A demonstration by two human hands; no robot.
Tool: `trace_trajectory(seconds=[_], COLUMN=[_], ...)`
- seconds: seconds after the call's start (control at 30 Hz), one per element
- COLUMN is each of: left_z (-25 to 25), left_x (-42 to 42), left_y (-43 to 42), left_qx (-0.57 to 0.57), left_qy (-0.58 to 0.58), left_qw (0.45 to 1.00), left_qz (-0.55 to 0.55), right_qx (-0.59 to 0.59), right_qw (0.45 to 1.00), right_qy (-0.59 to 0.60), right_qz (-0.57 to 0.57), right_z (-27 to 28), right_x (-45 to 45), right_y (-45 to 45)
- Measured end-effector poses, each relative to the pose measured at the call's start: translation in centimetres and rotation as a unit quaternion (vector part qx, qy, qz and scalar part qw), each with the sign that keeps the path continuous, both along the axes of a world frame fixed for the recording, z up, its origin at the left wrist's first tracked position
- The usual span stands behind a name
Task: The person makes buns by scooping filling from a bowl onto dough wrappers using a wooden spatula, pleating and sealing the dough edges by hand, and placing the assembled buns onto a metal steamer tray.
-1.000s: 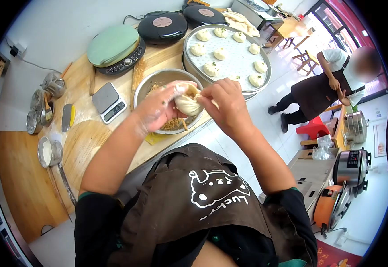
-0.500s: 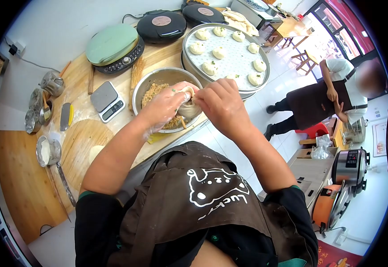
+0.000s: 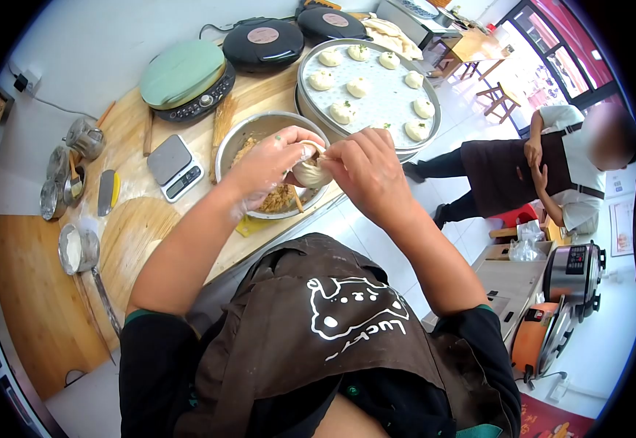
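Observation:
A pleated dough bun (image 3: pixel 311 174) is held over the steel bowl (image 3: pixel 224 139), which has crumbly brown filling (image 3: pixel 278 201) in it. My left hand (image 3: pixel 270 164) cups the bun from the left, its thumb at the bun's opening. From the right, the fingers of my right hand (image 3: pixel 365 164) pinch the dough at the edge. A wooden handle (image 3: pixel 298 203) sticks up from the filling under the bun. Beyond the bowl, a round steamer tray (image 3: pixel 438 109) carries several finished buns (image 3: pixel 358 87), some topped with green bits.
A kitchen scale (image 3: pixel 175 166), a green electric griddle (image 3: pixel 186 77) and black griddles (image 3: pixel 263 42) stand on the wooden table. Left lie a scraper (image 3: pixel 108 191), a round board (image 3: pixel 139 226) and a flour ladle (image 3: pixel 77 248). A person in an apron (image 3: pixel 504 168) stands at right.
My hands still hold the bun, turned slightly, so its pleated side shows more. The person at right has shifted stance and moved their hands.

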State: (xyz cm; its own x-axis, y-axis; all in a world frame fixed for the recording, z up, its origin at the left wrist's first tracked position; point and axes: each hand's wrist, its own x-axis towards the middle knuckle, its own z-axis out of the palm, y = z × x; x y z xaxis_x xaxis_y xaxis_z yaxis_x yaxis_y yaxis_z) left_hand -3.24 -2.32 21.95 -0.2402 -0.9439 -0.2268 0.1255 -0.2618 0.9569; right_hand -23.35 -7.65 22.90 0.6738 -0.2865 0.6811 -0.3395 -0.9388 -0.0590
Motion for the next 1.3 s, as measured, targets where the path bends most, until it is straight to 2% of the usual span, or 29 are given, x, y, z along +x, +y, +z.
trace_trajectory(seconds=[0.07, 0.17, 0.23, 0.37, 0.57, 0.63, 0.77, 0.87, 0.97, 1.03, 1.07, 1.13, 1.17, 1.2, 1.27, 1.3], left_z=[-0.5, -1.2, -1.0, -0.6, 0.2, 0.1, 0.4, 1.9, 2.0, 0.6, -0.4, -2.1, -3.0, -4.3, -6.1, -5.6], left_x=[-0.7, -0.9, -1.0, -0.4, -0.6, -0.5, -0.4, 0.0, 0.7, 0.1, -0.4, -2.5, -3.5, -4.2, -4.5, -4.8], left_y=[0.5, 0.3, 0.3, 0.0, 0.1, -0.1, -0.4, -0.6, -1.1, -1.2, -1.3, -0.8, -0.7, -1.0, -1.6, -1.9], left_qx=[-0.035, -0.165, -0.172, -0.172, -0.105, -0.142, -0.219, -0.194, -0.228, -0.161, -0.124, -0.062, -0.03, -0.069, -0.005, 0.012], left_qy=[-0.019, -0.08, -0.103, -0.124, -0.106, -0.127, -0.161, -0.193, -0.105, 0.126, 0.239, 0.378, 0.445, 0.451, 0.388, 0.388], left_qw=[0.998, 0.982, 0.978, 0.977, 0.988, 0.981, 0.962, 0.962, 0.967, 0.979, 0.963, 0.923, 0.894, 0.89, 0.918, 0.918], left_qz=[0.041, 0.049, 0.051, 0.008, 0.037, 0.04, 0.036, -0.007, -0.038, -0.002, 0.012, 0.025, 0.026, 0.017, 0.083, 0.079], right_qx=[-0.001, 0.001, 0.032, -0.02, -0.06, -0.076, -0.037, -0.048, -0.001, 0.065, 0.09, 0.138, 0.138, 0.112, 0.006, -0.031], right_qw=[1.0, 1.0, 0.999, 0.999, 0.996, 0.996, 0.998, 0.997, 0.999, 0.995, 0.991, 0.983, 0.984, 0.989, 0.997, 0.997], right_qy=[0.003, 0.007, -0.002, 0.029, 0.066, 0.054, 0.023, 0.039, 0.001, -0.067, -0.082, -0.109, -0.084, -0.063, 0.013, -0.005], right_qz=[-0.006, -0.017, -0.024, -0.018, 0.005, 0.003, -0.036, -0.035, -0.037, -0.047, -0.048, -0.052, -0.077, -0.071, -0.074, -0.074], right_z=[0.0, 0.6, 1.2, 0.9, 1.2, 0.9, 1.6, 1.8, 2.2, 2.6, 2.7, 2.1, 1.2, 1.3, -0.1, -0.4], right_x=[0.1, 0.4, 0.3, 0.1, -0.2, 0.0, 0.4, 0.1, 0.0, 0.4, 0.5, 0.7, 0.5, 0.2, -0.5, -0.8], right_y=[0.2, 0.7, 0.9, 0.2, 0.1, 0.1, 0.4, -0.1, -0.2, 0.0, 0.0, -0.1, -0.2, -0.1, -1.0, -1.3])
